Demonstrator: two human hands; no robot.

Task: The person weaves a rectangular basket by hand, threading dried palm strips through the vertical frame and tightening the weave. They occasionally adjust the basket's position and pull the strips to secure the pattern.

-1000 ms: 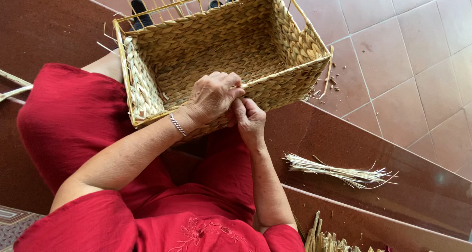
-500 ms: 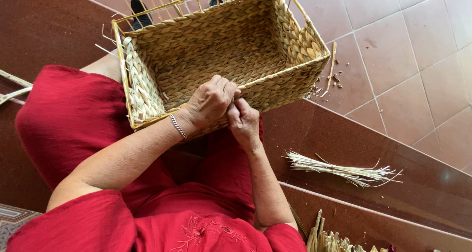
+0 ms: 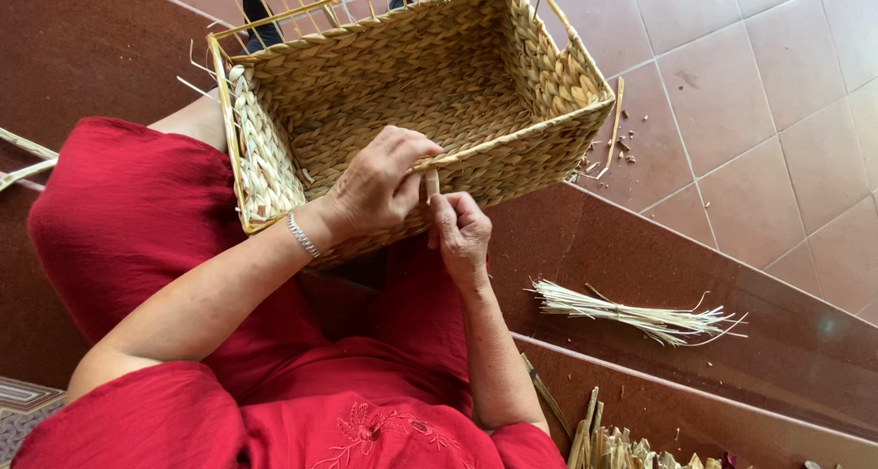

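A rectangular woven straw basket on a wire frame rests on my lap, its open top facing me and loose stakes sticking out at its far rim. My left hand, with a silver bracelet at the wrist, grips the near rim of the basket, fingers curled over it. My right hand is just below and touching it, pinching a short pale straw strand against the rim. Both arms reach over my red clothing.
A bundle of pale straw strips lies on the dark brown step to my right. More straw pieces poke up at the bottom edge. Beyond lie reddish floor tiles with small scraps. A patterned mat sits at lower left.
Both hands stay at the near rim. My right hand has slipped slightly lower and left, and the pale strand end now shows between the two hands.
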